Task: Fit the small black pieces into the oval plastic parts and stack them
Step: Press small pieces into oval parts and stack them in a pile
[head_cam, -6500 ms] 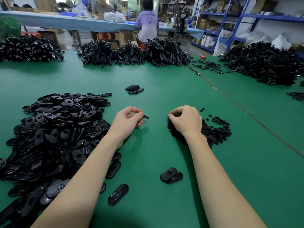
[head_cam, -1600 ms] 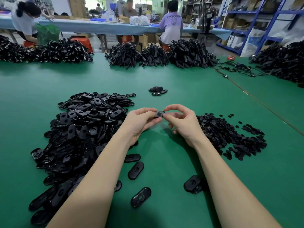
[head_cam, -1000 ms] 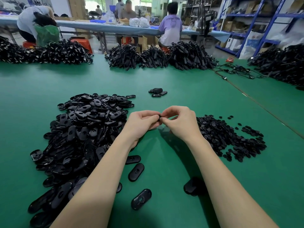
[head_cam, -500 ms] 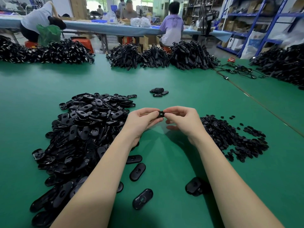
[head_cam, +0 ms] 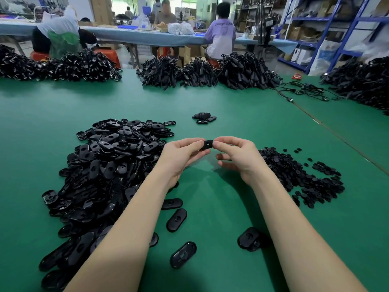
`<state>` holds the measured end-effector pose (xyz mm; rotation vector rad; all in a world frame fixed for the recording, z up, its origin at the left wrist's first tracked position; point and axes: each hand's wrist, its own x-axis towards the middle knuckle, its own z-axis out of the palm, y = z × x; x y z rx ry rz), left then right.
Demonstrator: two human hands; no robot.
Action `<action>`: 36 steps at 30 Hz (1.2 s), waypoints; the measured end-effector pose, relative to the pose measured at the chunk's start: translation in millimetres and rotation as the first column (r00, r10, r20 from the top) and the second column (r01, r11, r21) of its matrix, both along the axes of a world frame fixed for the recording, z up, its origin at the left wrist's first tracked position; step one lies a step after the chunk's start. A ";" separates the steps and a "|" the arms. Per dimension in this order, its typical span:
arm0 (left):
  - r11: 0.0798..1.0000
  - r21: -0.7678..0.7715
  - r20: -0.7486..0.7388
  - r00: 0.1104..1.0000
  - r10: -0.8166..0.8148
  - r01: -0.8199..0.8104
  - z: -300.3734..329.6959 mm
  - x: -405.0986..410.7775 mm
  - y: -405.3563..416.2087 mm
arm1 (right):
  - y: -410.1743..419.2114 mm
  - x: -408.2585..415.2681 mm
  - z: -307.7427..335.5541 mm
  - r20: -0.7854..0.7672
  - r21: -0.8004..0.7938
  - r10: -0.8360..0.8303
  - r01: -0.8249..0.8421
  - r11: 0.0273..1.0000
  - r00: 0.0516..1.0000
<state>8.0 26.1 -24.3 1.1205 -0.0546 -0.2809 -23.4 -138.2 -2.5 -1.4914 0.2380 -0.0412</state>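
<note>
Above the green table [head_cam: 210, 207], my left hand [head_cam: 181, 157] and right hand [head_cam: 237, 154] pinch one oval part [head_cam: 207, 144]; I should press squarely.

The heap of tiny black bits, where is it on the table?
The heap of tiny black bits lies on the green table, just right of the right hand.

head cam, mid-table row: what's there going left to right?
Big pile of oval plastic parts → left hand → the black part pinched between both hands → right hand → heap of small black pieces.
</note>
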 end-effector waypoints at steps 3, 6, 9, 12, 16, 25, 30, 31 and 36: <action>1.000 0.008 0.006 1.000 -0.013 0.013 0.0 -0.3 -0.1 | 2.0 -0.4 0.0 0.010 -0.025 -0.004 0.004 1.000 1.000; 1.000 0.007 0.014 1.000 -0.023 0.023 0.4 -1.1 0.1 | 3.0 -1.1 -0.1 0.020 -0.054 -0.006 0.007 0.999 1.000; 1.000 0.011 0.016 1.000 -0.024 0.023 1.4 -1.8 0.0 | 3.9 -1.4 -0.3 0.023 -0.125 0.000 0.003 0.992 1.000; 1.000 0.015 0.016 1.000 -0.025 0.025 2.5 -2.5 -0.2 | 4.6 -1.1 -0.9 0.029 -0.132 -0.007 0.011 0.991 1.000; 0.999 0.033 0.019 0.999 -0.030 0.029 3.7 -4.4 -0.6 | 4.2 -2.0 -0.7 0.027 -0.137 -0.005 0.009 0.991 1.000; 0.996 0.090 0.060 0.998 -0.013 0.008 5.2 -7.6 -3.0 | 4.5 -0.3 -2.7 -0.020 -0.111 -0.082 0.079 0.991 0.996; 0.996 0.081 0.074 0.997 -0.037 0.031 6.3 -7.8 -1.0 | -0.3 -2.1 -1.0 -0.070 -0.074 -0.009 0.004 0.997 0.997; 0.996 0.079 0.075 0.996 -0.044 0.038 7.0 -8.0 -0.4 | -1.3 -2.5 -0.6 -0.077 -0.053 0.009 -0.013 0.999 0.997; 0.997 0.026 0.035 0.997 -0.073 0.073 9.1 -8.9 -1.9 | -3.0 -3.3 0.4 -0.077 0.027 0.078 -0.077 0.997 0.994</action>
